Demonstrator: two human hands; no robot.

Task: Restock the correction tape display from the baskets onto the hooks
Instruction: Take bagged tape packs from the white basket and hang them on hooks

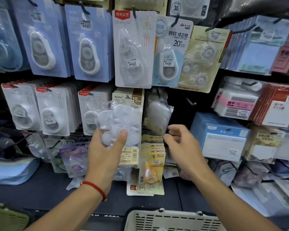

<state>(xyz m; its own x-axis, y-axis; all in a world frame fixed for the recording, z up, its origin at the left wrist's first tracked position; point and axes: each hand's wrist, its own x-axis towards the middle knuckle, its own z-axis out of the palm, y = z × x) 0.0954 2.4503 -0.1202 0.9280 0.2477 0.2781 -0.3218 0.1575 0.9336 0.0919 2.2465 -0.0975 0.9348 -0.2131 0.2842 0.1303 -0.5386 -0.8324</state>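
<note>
1. The display wall [178, 104] fills nearly everything in front of me, with carded correction tapes on hooks in rows and sticky notes off to the right.
2. A pale plastic basket [170, 220] sits at the bottom edge, just below my arms.
3. My left hand [105, 150] is clamped around a bunch of clear correction tape packs [118, 124], thumb across the front, held up against the middle row.
4. My right hand [182, 144] is loosely curled and holds nothing, just right of that bunch and right under a clear pack [158, 114] hanging on the wall.
5. There's a bare hook [190, 102] just above and right of my right hand.
</note>
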